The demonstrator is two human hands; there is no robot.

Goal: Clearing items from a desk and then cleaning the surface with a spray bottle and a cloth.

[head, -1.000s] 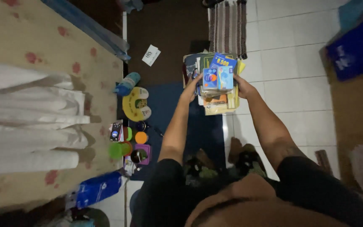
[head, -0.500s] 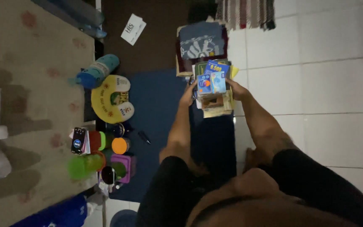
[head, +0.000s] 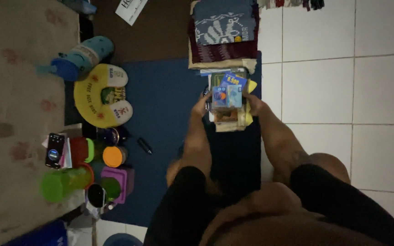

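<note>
Top-down head view, centre of the frame. I am seeing both hands clasping a stack of books and packets [head: 228,105] from opposite sides, just above the middle of the picture. The left hand [head: 202,104] is pressing against the stack's left edge with its fingers curled onto it; the right hand [head: 253,103] is gripping the right edge in the same way. The stack is lying over the far end of a dark blue mat [head: 169,118], close to where the mat is meeting the white tiled floor [head: 343,91]. A blue and orange packet [head: 226,94] is lying on top of the stack, between the two hands.

Directly above the stack, at the upper edge, folded clothes [head: 224,32] are lying in a pile, blue over dark red. To the left, a yellow neck pillow [head: 101,95] is resting beside a blue bottle [head: 80,57] lying on its side. In the lower left, a phone [head: 54,150], an orange lid [head: 113,156], a green cup [head: 60,183] and a purple box [head: 118,182] are clustering together at the mat's edge. A small dark object [head: 144,146] is lying alone on the mat, and I cannot tell what it is.
</note>
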